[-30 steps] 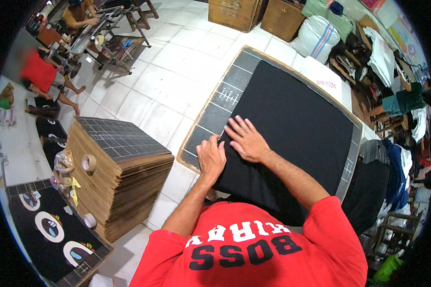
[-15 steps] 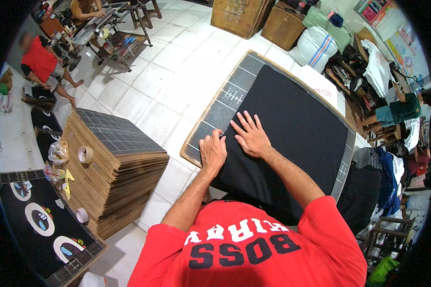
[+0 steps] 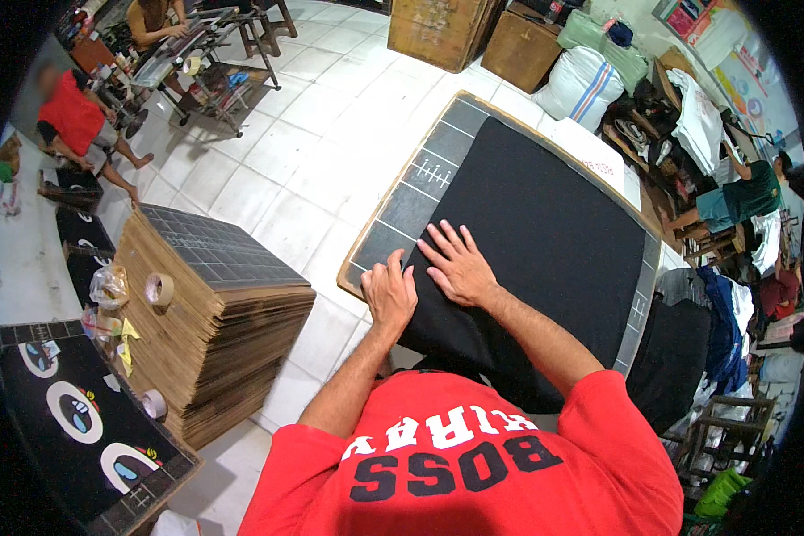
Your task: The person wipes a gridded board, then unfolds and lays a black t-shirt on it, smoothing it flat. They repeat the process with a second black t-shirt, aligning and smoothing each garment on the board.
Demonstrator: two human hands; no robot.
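A black cloth point(image 3: 545, 232) lies on a dark, marked board point(image 3: 442, 143) with a wooden edge, its near part hanging loosely toward me. My right hand point(image 3: 456, 268) lies flat on the cloth near its left edge, fingers spread. Just left of it, my left hand point(image 3: 390, 290) is at that edge, its fingers bent and slightly apart; their exact contact with the fabric is hard to make out.
At left stand a tall board stack point(image 3: 214, 357) with tape rolls point(image 3: 159, 288) and printed black panels point(image 3: 76, 411). Co-workers point(image 3: 71, 116) work at upper left, another point(image 3: 746, 192) at right. Behind are wooden boxes point(image 3: 518, 49), a white sack point(image 3: 581, 89) and garment piles point(image 3: 719, 330).
The left hand's curled fingers have loosened at the cloth's edge. The right hand has shifted slightly down and left since half a second ago, staying flat with spread fingers.
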